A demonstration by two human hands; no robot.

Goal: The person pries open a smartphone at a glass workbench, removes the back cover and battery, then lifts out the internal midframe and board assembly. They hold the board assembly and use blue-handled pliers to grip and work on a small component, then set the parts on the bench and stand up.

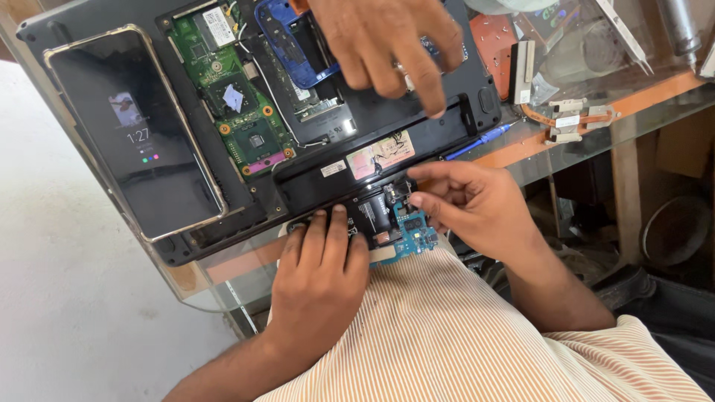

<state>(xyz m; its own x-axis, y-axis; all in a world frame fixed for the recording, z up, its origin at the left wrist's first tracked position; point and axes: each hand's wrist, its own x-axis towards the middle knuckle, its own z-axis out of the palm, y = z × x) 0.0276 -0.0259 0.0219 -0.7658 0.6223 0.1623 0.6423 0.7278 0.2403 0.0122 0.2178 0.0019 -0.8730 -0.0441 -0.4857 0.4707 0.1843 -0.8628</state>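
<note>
Two hands hold an opened phone (pixel 387 223) at the table edge: my left hand (pixel 320 275) presses flat on it, my right fingers (pixel 439 205) pinch its top corner. It looks light and fragile; grip the edges.

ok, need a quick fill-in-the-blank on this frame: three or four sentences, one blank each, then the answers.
1. The person's left hand presses down on a small opened phone with a ____ circuit board.
2. The right hand pinches a small part at that phone's ____ end.
3. A black smartphone with a lit screen lies on the opened black ____.
4. Another person's hand reaches in from the ____ of the picture.

Answers: blue; top; laptop; top
</note>
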